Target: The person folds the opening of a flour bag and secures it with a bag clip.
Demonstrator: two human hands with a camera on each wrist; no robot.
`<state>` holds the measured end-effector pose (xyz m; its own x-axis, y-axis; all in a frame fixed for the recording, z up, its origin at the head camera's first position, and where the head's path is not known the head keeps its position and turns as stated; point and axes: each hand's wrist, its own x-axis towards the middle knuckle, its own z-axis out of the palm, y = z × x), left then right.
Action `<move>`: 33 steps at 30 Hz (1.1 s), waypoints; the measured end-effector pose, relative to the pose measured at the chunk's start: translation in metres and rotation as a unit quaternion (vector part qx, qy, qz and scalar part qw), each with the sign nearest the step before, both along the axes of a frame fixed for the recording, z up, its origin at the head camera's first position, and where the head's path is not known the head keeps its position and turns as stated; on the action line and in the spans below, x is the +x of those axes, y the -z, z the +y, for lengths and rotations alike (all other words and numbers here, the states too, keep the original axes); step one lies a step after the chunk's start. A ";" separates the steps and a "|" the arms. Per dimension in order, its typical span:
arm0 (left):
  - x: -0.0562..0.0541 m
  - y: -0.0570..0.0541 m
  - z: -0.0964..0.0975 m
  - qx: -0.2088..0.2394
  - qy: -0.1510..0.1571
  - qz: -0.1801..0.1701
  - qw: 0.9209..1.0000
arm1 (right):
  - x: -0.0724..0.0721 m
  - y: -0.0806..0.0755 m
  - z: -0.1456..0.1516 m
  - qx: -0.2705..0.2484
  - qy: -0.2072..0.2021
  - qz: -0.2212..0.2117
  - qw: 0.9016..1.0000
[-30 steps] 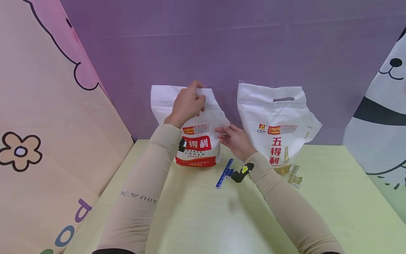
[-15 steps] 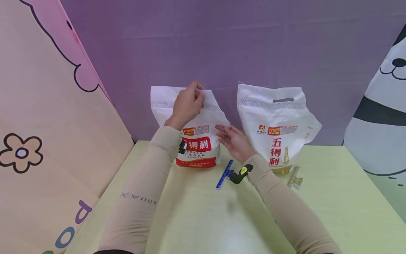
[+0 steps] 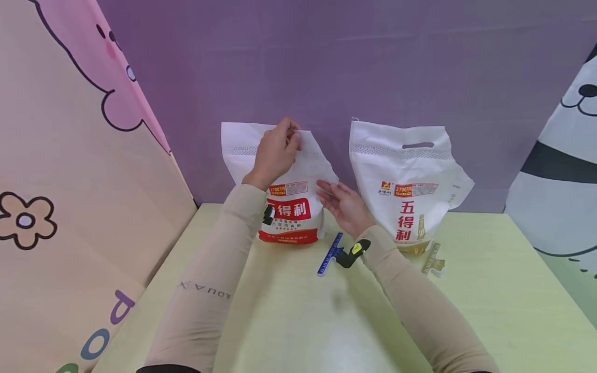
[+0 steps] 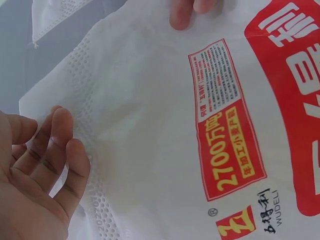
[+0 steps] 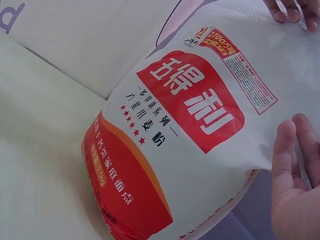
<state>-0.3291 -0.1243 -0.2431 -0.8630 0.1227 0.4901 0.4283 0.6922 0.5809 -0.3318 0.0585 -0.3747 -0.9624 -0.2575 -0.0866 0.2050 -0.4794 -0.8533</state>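
A white flour bag [image 3: 298, 168] with red print stands upright at the back of the table. At its top edge, my left hand [image 3: 275, 155] grips the bag with curled fingers. In the left wrist view, those fingers [image 4: 62, 127] are bent at the perforated strip near the top; part of the grip is hidden. On the bag's right side, my right hand [image 3: 345, 207] touches the bulging corner with fingers fairly straight. The right wrist view shows its fingertips [image 5: 285, 137] beside the bag's edge. Below that hand lies a blue bag clip [image 3: 331, 254].
To the right stands a second white flour bag [image 3: 401, 171] with a handle slot and gold base. A gold-coloured clip [image 3: 435, 261] lies before it on the pale table [image 3: 308, 321]. A purple backdrop [image 3: 303, 62] hangs close behind both bags.
The hands stay at the same places on the left bag. My right wrist has shifted very slightly to the left; the bags and clips stand as before.
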 end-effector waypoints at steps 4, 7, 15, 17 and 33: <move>0.000 -0.001 0.000 0.002 0.002 0.008 1.000 | 0.000 -0.001 -0.001 -0.001 0.003 0.004 1.000; 0.000 0.000 -0.001 0.004 0.005 0.013 1.000 | 0.000 -0.001 -0.001 -0.002 0.007 0.003 1.000; 0.001 0.003 -0.003 0.005 0.008 0.019 1.000 | 0.000 0.003 -0.003 -0.008 0.013 0.002 1.000; 0.001 0.004 -0.003 0.005 0.008 0.021 1.000 | 0.000 0.004 -0.003 -0.008 0.014 0.005 1.000; 0.001 0.009 -0.005 0.012 0.008 0.033 0.999 | 0.001 0.006 -0.002 -0.043 0.002 0.016 0.999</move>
